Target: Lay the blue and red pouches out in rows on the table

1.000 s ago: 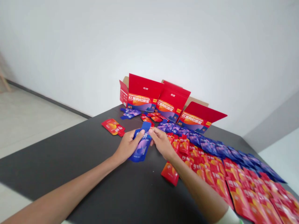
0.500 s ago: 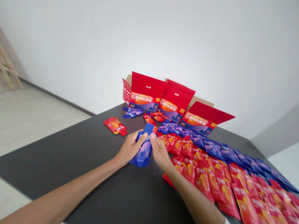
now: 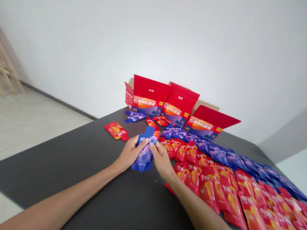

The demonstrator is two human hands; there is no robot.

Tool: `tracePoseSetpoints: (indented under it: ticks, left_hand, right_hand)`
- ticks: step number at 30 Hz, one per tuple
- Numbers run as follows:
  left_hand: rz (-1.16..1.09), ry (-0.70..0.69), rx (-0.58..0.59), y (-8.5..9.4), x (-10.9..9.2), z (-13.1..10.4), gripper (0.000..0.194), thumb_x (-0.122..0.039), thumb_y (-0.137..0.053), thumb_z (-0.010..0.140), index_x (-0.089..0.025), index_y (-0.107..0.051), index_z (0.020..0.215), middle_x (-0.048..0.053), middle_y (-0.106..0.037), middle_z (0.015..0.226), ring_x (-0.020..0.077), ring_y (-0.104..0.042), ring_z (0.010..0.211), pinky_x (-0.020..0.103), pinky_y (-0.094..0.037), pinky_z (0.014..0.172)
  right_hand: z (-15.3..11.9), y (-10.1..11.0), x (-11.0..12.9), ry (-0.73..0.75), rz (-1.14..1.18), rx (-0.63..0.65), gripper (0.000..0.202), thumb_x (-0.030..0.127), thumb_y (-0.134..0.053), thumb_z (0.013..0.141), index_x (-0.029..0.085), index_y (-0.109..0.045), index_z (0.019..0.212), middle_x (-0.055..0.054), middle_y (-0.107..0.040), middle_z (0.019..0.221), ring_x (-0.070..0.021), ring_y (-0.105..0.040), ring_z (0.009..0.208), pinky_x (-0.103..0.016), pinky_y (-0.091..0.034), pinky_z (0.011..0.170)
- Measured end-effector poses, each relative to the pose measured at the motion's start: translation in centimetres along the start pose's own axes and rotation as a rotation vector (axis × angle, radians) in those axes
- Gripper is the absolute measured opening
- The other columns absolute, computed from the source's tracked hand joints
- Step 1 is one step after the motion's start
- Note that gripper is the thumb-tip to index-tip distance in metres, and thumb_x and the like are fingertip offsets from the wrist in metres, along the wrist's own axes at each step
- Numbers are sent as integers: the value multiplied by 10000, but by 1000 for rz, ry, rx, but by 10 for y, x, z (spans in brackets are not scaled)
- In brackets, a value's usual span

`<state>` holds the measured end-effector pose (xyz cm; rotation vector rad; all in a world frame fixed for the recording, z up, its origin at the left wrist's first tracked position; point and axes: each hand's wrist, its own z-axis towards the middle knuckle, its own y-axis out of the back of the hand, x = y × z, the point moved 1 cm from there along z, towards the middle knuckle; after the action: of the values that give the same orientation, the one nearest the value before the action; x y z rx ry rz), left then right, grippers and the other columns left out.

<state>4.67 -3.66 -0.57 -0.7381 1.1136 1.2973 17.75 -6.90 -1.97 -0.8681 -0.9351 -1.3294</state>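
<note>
A blue spouted pouch (image 3: 144, 159) is held upright between my two hands above the dark table. My left hand (image 3: 130, 151) grips its left edge, thumb across the printed front. On the opposite edge, my right hand (image 3: 161, 158) pinches it with the thumb on the front; the fingers behind the pouch are hidden. A single red pouch (image 3: 116, 131) lies flat beyond my left hand. Past my right hand, rows of red pouches (image 3: 208, 188) spread to the right, with blue pouches (image 3: 216, 153) lined up behind them.
Three red printed cartons stand with flaps up near the wall: a left carton (image 3: 147, 99), a middle carton (image 3: 176, 107) and a right carton (image 3: 203, 123). A few blue pouches (image 3: 135, 116) lie before the left carton. The black table (image 3: 72, 156) ends at the left above the floor.
Both hands and the blue pouch have shifted slightly left. My thumbs have slid a little lower on its front. The pouches and cartons on the table stay in place.
</note>
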Motion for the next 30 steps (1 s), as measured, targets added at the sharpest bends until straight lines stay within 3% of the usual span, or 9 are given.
tracePoseSetpoints:
  ticks: [3,8,14,16,19,23,30]
  left_hand:
    - [1,3,-24,1,1,0,320,-454,-515,820,-158,-588,719,-35,-599,670,98,-505,623,162,-422,575]
    - [-64,56,-24,0,2,0,277,-424,-559,811,-163,-590,723,-41,-602,674,95,-520,633,165,-436,597]
    - [-178,104,170,-6,-4,-2,361,-437,-560,806,-188,-602,1064,23,-689,938,182,-619,880,243,-519,744]
    - [-131,72,208,-7,-5,-3,365,-435,-557,808,-196,-596,1081,21,-689,965,190,-618,918,250,-518,782]
    - [-68,26,170,-6,-3,-4,313,-432,-524,828,-189,-616,1003,5,-681,898,170,-610,858,225,-501,757]
    - [-33,16,73,-2,2,-2,301,-445,-490,840,-166,-603,837,-14,-630,766,131,-556,715,190,-456,660]
    - [-30,24,11,1,-1,0,351,-459,-466,849,-162,-534,675,-52,-513,616,83,-440,580,159,-355,537]
  right_hand:
    - [0,3,2,-68,127,156,342,489,-596,867,151,-586,919,-6,-530,775,-133,-504,695,-203,-452,660]
    - [-2,6,0,-174,157,326,379,477,-706,794,120,-611,877,-24,-575,806,-150,-542,728,-227,-470,702]
    - [-3,6,-4,-48,-9,1,501,598,-464,920,141,-535,728,-12,-485,657,-130,-458,579,-193,-382,501]
    - [-3,6,-6,-50,-26,-67,527,606,-424,935,146,-504,690,-14,-459,626,-132,-438,559,-198,-360,477]
    - [-4,6,-8,-42,-72,-102,527,592,-415,946,150,-475,665,-9,-433,606,-126,-413,545,-202,-353,476]
    - [-3,4,-6,5,-38,35,389,507,-515,927,146,-557,789,-13,-511,732,-135,-478,652,-206,-424,597]
    - [-2,6,-2,-137,165,321,369,445,-721,785,132,-600,938,-18,-580,839,-157,-551,753,-232,-471,716]
